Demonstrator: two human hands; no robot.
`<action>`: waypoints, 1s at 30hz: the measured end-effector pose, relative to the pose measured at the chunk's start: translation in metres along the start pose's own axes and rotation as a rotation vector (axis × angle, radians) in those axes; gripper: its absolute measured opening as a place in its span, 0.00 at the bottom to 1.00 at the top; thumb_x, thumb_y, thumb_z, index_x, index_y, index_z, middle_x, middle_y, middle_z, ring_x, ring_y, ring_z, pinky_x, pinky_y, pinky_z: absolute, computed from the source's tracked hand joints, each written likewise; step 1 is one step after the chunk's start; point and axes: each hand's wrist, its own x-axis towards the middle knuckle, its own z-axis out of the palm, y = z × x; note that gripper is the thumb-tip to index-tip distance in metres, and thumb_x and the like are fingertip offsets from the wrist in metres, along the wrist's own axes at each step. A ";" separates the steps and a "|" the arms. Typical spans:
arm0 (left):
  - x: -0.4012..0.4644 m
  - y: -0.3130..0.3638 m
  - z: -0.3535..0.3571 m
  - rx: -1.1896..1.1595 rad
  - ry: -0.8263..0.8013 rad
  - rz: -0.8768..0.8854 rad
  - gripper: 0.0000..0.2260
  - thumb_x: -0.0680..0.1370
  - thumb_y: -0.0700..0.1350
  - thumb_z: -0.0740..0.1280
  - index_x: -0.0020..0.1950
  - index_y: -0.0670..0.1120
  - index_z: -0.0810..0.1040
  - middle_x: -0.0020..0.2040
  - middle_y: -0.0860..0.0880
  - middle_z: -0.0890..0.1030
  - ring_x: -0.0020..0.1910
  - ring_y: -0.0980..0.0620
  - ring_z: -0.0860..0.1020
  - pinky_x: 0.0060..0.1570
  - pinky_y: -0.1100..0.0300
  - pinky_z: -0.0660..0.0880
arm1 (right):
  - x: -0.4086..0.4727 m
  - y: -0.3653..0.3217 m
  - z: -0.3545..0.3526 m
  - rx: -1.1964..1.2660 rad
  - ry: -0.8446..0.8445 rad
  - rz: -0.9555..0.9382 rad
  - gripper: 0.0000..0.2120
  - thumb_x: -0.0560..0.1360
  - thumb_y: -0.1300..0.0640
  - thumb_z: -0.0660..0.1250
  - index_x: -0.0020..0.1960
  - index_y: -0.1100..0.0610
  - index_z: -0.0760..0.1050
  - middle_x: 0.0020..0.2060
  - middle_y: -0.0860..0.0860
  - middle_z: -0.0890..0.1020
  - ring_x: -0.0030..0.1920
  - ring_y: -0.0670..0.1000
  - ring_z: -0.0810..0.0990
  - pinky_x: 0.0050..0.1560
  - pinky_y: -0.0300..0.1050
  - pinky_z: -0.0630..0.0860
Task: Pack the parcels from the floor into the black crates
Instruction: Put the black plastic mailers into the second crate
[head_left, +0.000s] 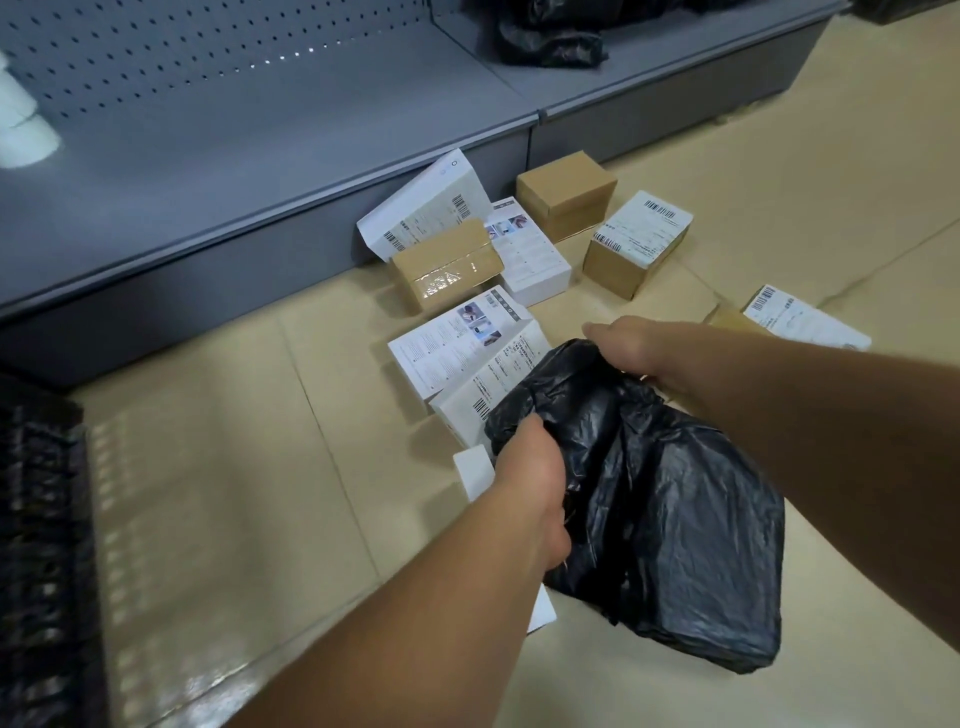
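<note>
A parcel wrapped in crinkled black plastic hangs just above the floor, held by both hands. My left hand grips its near left edge, and my right hand grips its far top edge. Under and behind it lies a white printed box. Several more parcels sit on the floor by the shelf: a taped brown box, two white boxes, a plain brown box, a labelled brown box and a flat labelled parcel. A black crate stands at the left edge, blurred.
A grey metal shelf unit with a pegboard back runs along the far side, its base right behind the parcels. Black bags lie on its upper right shelf. White objects sit at its left. Cardboard sheets cover the floor.
</note>
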 end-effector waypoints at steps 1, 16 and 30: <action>-0.003 0.002 0.001 0.021 -0.011 0.015 0.13 0.82 0.60 0.60 0.47 0.56 0.78 0.26 0.57 0.82 0.29 0.57 0.82 0.25 0.67 0.73 | 0.000 0.001 -0.001 0.046 0.013 0.010 0.32 0.84 0.40 0.47 0.77 0.62 0.63 0.75 0.60 0.67 0.73 0.61 0.67 0.72 0.56 0.62; -0.067 0.043 -0.007 0.159 -0.174 0.247 0.13 0.78 0.63 0.65 0.40 0.56 0.74 0.26 0.60 0.78 0.26 0.61 0.77 0.27 0.70 0.69 | -0.042 -0.028 -0.054 0.721 0.284 0.019 0.23 0.80 0.41 0.54 0.68 0.53 0.71 0.54 0.52 0.79 0.49 0.54 0.80 0.44 0.47 0.77; -0.127 0.128 -0.168 -0.050 0.112 0.683 0.13 0.82 0.56 0.59 0.45 0.51 0.77 0.45 0.53 0.85 0.44 0.50 0.82 0.53 0.56 0.76 | -0.133 -0.166 -0.023 0.992 0.038 -0.205 0.25 0.79 0.38 0.59 0.53 0.60 0.78 0.50 0.55 0.83 0.48 0.56 0.83 0.51 0.50 0.80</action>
